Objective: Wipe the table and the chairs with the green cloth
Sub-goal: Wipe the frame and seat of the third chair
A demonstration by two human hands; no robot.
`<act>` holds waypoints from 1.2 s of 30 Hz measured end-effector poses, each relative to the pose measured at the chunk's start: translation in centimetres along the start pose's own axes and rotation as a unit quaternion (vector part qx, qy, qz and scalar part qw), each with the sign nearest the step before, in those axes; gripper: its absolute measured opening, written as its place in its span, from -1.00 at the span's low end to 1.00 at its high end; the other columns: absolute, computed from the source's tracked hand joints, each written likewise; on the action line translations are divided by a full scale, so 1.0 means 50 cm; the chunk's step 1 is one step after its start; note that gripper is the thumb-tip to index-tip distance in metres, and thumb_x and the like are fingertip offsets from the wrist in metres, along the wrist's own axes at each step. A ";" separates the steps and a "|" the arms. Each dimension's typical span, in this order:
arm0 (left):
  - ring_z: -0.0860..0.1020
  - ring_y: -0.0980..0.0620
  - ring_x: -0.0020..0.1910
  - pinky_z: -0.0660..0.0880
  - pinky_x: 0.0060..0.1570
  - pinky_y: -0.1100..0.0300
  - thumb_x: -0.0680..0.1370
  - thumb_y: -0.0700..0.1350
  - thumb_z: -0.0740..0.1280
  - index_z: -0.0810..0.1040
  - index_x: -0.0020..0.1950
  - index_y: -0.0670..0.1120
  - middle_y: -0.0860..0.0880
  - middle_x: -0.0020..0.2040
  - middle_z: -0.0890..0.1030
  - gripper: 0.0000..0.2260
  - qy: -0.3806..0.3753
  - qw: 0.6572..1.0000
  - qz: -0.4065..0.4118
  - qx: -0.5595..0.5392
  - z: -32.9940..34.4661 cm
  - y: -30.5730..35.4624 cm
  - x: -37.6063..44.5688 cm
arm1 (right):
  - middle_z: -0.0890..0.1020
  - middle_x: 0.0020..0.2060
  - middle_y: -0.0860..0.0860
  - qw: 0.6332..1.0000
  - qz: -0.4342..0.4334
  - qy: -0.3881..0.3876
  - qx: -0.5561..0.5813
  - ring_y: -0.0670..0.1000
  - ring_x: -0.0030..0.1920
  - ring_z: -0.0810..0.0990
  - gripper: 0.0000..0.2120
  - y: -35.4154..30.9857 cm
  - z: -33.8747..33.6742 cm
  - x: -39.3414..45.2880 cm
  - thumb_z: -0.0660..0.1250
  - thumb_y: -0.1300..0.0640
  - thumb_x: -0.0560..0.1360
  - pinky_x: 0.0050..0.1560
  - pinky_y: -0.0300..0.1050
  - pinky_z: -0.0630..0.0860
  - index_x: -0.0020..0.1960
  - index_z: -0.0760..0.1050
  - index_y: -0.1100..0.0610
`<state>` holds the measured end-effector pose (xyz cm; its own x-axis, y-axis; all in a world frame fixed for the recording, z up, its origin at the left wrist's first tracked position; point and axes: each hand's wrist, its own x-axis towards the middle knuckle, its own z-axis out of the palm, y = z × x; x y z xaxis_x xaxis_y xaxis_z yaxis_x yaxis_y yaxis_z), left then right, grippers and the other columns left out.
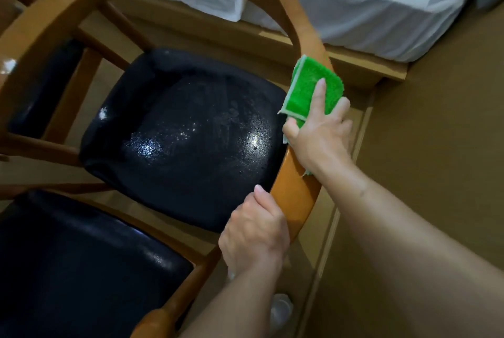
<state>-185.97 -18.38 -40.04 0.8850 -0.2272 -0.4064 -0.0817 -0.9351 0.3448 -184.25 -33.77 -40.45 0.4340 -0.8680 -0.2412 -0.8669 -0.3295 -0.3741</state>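
A wooden chair with a curved armrest rail (pixel 296 190) and a glossy black seat (pixel 188 133) fills the middle of the view. The folded green cloth (pixel 308 86) lies over the rail on the right side. My right hand (pixel 320 133) grips the cloth around the rail, with the forefinger stretched out on top of it. Lower down, my left hand (pixel 255 234) grips the same rail just below the bare orange wood. The table is out of sight.
A second chair with a black seat (pixel 76 269) stands at the lower left, touching the first. A bed with white sheets (pixel 368 4) on a wooden base runs along the top. Brown floor (pixel 436 146) lies to the right.
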 end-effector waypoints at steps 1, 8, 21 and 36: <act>0.60 -0.08 -0.12 0.31 -0.19 0.08 0.52 0.20 -0.27 0.59 -0.11 0.04 0.04 -0.17 0.63 -0.36 -0.007 1.000 -0.001 0.005 -0.003 0.000 0.000 | 0.07 0.42 0.25 1.000 0.004 -0.001 0.009 0.32 0.13 0.35 -0.18 0.005 0.007 -0.032 0.20 -0.19 0.49 0.10 0.09 0.34 0.57 -0.18 -0.03; 0.60 -0.14 -0.01 0.42 -0.07 0.05 0.59 0.18 -0.12 0.59 0.01 0.02 0.02 -0.07 0.65 -0.49 -0.051 0.998 -0.035 0.023 -0.017 0.014 0.000 | 0.19 0.16 0.09 0.996 0.051 -0.029 0.065 0.17 -0.03 0.43 -0.07 0.017 0.030 -0.167 0.25 -0.25 0.44 -0.11 -0.10 0.28 0.52 -0.33 -0.09; 0.60 0.00 -0.16 0.28 -0.24 0.11 0.52 0.20 -0.26 0.54 -0.20 0.07 0.13 -0.29 0.55 -0.41 -0.017 1.000 -0.009 0.023 -0.011 0.011 -0.002 | 0.27 0.24 0.20 0.999 0.013 0.041 -0.022 0.28 0.12 0.39 -0.17 -0.025 -0.013 0.086 0.34 -0.13 0.38 -0.10 0.04 0.25 0.51 -0.04 -0.07; 0.59 -0.15 -0.02 0.33 -0.14 0.05 0.58 0.20 -0.13 0.57 -0.03 0.03 0.12 -0.14 0.56 -0.49 -0.048 0.998 -0.026 0.027 -0.013 0.012 0.005 | 0.25 0.00 -0.06 0.966 0.077 -0.006 0.248 -0.05 -0.13 0.38 -0.07 0.034 0.033 -0.197 0.34 -0.29 0.40 -0.22 -0.17 0.31 0.50 -0.26 -0.28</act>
<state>-185.50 -18.84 -39.39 0.8411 -0.1997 -0.5026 -0.0627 -0.9591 0.2762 -189.60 -25.19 -40.18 0.3145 -0.8871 -0.3380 -0.6989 0.0246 -0.7148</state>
